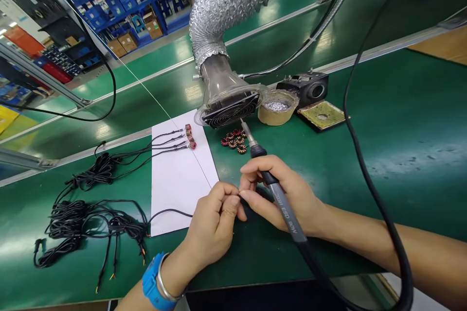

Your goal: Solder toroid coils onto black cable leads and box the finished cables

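Note:
My right hand (282, 194) is closed around a soldering iron (272, 182), its grey handle across my palm and its tip pointing up toward the fume fan. Its thumb and fingers also pinch something small where they meet my left hand. My left hand (215, 221) is curled shut, fingertips pinching the end of a thin black wire (171, 212) that runs left over the white paper (178, 180). What sits between the fingertips is hidden. A blue watch (153, 282) is on my left wrist.
Several small red and black coils (233, 140) lie under the fan hood (228, 109) of a silver duct. Coils with black leads (188, 137) rest on the paper. Bundled black cables (91, 218) lie left. A solder pot (278, 107), sponge tray (321, 115) and iron stand (310, 86) stand behind.

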The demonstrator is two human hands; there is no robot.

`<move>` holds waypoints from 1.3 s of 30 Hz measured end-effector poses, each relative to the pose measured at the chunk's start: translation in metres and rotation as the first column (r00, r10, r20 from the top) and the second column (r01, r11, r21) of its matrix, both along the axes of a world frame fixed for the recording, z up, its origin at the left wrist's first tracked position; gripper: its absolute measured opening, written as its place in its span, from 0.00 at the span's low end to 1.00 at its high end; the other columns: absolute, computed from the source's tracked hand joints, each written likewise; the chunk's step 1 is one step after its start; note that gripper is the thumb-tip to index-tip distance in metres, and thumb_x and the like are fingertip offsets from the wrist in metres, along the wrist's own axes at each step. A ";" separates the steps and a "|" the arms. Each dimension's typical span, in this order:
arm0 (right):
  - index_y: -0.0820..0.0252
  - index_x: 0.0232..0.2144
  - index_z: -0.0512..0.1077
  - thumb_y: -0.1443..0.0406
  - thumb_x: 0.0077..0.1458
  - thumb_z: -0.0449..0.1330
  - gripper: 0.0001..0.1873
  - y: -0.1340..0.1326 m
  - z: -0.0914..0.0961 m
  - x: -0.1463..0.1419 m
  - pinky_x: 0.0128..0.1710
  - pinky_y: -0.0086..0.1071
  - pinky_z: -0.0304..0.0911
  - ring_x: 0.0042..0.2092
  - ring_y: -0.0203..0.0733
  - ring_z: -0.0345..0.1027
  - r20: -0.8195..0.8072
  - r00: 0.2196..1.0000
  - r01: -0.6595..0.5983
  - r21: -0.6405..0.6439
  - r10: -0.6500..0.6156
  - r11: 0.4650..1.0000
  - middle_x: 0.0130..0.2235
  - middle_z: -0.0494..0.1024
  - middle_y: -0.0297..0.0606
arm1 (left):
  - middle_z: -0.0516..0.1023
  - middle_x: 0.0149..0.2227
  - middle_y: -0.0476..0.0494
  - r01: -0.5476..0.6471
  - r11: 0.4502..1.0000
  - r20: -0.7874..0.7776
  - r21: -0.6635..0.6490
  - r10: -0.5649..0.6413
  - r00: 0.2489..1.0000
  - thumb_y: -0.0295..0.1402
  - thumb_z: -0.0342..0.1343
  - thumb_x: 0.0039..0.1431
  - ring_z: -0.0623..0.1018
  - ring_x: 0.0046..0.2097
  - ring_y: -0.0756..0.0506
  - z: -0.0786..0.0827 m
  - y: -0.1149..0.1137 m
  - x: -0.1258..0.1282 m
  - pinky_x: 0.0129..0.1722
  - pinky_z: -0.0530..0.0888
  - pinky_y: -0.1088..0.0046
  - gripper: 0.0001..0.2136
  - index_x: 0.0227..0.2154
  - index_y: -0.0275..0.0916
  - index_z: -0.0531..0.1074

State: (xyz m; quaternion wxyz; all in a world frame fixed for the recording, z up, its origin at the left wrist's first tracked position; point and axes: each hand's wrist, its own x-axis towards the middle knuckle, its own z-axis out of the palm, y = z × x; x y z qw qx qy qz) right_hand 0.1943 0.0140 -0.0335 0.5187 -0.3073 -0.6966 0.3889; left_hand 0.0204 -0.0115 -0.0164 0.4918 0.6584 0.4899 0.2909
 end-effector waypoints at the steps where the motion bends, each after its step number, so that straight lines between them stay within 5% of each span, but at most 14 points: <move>1: 0.54 0.48 0.60 0.73 0.56 0.58 0.19 -0.001 -0.001 -0.001 0.30 0.29 0.71 0.29 0.33 0.70 0.011 1.000 0.024 0.004 -0.024 1.000 0.31 0.73 0.31 | 0.74 0.27 0.49 -0.005 1.000 0.038 -0.026 0.006 0.999 0.40 0.44 0.69 0.71 0.30 0.50 -0.001 0.000 0.000 0.33 0.66 0.73 0.11 0.37 0.40 0.66; 9: 0.55 0.42 0.62 0.74 0.55 0.59 0.15 -0.013 -0.002 -0.011 0.28 0.26 0.68 0.26 0.33 0.70 0.023 0.966 0.250 0.148 -0.256 0.957 0.27 0.75 0.30 | 0.70 0.25 0.51 -0.121 0.978 0.236 -0.172 0.160 0.959 0.44 0.47 0.67 0.67 0.27 0.51 -0.007 -0.006 0.005 0.29 0.63 0.76 0.13 0.35 0.40 0.64; 16: 0.53 0.43 0.65 0.76 0.56 0.55 0.16 -0.009 -0.010 -0.011 0.32 0.32 0.71 0.30 0.37 0.71 0.059 0.980 0.146 0.432 -0.190 0.890 0.30 0.75 0.32 | 0.60 0.21 0.56 -0.079 0.959 0.290 -0.273 0.160 0.944 0.46 0.51 0.65 0.60 0.25 0.52 0.001 0.002 0.003 0.27 0.58 0.77 0.14 0.34 0.39 0.65; 24: 0.53 0.45 0.64 0.74 0.53 0.60 0.19 0.000 -0.009 0.006 0.34 0.35 0.72 0.35 0.40 0.73 0.045 0.995 0.074 0.248 -0.087 0.966 0.37 0.76 0.37 | 0.52 0.22 0.56 -0.042 0.956 0.199 -0.291 0.104 0.974 0.46 0.52 0.63 0.51 0.24 0.53 0.007 0.005 -0.004 0.24 0.52 0.75 0.14 0.31 0.39 0.65; 39: 0.57 0.44 0.66 0.77 0.56 0.60 0.16 0.004 -0.010 0.006 0.35 0.30 0.70 0.35 0.36 0.73 -0.020 0.995 -0.087 0.255 0.096 0.963 0.35 0.77 0.36 | 0.55 0.25 0.55 0.182 0.907 0.222 -0.380 -0.102 0.970 0.48 0.51 0.64 0.53 0.26 0.52 0.008 0.008 -0.014 0.26 0.52 0.75 0.17 0.32 0.38 0.64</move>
